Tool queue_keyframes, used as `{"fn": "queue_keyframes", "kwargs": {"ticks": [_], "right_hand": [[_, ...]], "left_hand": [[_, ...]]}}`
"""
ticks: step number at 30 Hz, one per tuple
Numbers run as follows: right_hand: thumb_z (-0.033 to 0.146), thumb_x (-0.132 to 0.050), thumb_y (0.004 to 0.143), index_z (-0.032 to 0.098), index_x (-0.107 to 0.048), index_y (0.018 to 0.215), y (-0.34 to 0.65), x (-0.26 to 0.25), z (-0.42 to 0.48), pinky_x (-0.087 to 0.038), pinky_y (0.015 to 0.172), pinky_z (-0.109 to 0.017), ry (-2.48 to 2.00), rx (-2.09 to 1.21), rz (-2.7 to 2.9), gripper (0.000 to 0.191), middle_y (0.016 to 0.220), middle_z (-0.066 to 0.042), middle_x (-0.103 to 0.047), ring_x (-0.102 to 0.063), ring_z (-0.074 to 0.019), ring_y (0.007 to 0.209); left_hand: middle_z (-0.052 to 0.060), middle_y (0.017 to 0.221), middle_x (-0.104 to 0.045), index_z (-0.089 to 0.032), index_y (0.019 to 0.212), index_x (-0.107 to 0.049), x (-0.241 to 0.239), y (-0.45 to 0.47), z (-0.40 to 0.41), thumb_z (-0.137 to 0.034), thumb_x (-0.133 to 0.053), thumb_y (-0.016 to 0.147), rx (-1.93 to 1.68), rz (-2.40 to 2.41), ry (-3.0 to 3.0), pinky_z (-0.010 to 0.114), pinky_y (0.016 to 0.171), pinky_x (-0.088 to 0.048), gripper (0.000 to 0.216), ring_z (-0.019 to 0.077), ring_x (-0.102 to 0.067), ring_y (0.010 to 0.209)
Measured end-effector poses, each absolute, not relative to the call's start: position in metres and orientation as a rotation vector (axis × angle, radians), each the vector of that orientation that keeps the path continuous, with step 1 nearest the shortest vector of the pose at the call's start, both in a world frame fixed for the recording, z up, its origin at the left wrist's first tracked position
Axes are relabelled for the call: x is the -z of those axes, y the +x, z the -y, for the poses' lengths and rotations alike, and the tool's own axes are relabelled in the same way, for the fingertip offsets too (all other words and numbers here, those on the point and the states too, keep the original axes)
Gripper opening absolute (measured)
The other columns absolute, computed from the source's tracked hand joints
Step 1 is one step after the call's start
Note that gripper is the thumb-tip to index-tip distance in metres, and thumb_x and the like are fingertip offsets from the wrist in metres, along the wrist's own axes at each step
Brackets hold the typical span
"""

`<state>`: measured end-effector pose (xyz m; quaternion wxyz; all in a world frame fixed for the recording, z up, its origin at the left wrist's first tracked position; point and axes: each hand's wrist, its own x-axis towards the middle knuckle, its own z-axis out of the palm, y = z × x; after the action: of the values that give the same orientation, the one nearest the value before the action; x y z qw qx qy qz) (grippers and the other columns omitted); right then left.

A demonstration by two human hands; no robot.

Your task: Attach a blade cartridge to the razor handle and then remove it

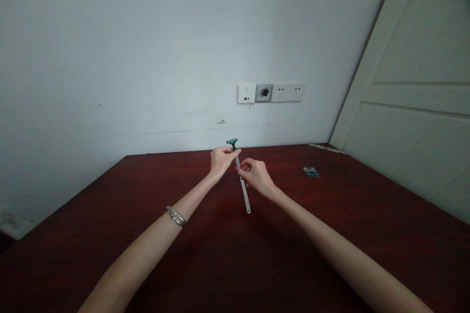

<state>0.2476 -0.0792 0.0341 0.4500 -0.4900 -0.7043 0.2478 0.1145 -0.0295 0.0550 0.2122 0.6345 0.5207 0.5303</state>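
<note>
Both hands are on a razor (245, 196) with a long, pale flat handle and a dark green head at its far end. It slants from the head, close to the wall, down toward me, its near end showing a small hole. My left hand (222, 160) pinches it just below the head, thumb along the neck. Around the middle of the handle, my right hand (256, 175) is closed, thumb and index finger on it. Part of the handle is covered by the right fingers. A silver bracelet (176, 216) circles my left wrist.
Right of my hands, a small clear pack with green parts (312, 172) lies on the dark red wooden table (205, 264). A pale strip (326, 148) is at the far right edge. Wall sockets (288, 92) sit above the table, and a white door (414, 93) stands at right.
</note>
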Motion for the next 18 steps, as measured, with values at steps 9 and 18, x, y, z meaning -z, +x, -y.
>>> {"fn": "queue_keyframes", "kwargs": {"ticks": [9,18], "right_hand": [[0.048,-0.057,0.076,0.014,-0.060,0.073,0.227,-0.031,0.080,-0.042,0.032,-0.017,-1.211,-0.653,1.877,0.034,0.058,-0.003,-0.064,-0.059,-0.0126,0.043],[0.051,-0.044,0.084,0.012,-0.064,0.073,0.297,-0.051,0.069,-0.044,0.035,-0.018,-1.288,-0.590,1.831,0.045,0.059,-0.006,-0.065,-0.057,-0.0114,0.042]], "left_hand": [[0.001,0.039,-0.053,-0.016,0.045,-0.063,-0.066,0.092,0.028,-0.034,-0.067,0.063,-1.098,-1.708,2.032,0.022,0.048,-0.034,0.026,0.0136,-0.052,0.047],[0.007,0.041,-0.057,-0.013,0.037,-0.054,-0.044,0.050,0.012,-0.019,-0.070,0.060,-0.467,-1.773,1.874,0.023,0.039,-0.043,0.029,0.0155,-0.055,0.036]]}}
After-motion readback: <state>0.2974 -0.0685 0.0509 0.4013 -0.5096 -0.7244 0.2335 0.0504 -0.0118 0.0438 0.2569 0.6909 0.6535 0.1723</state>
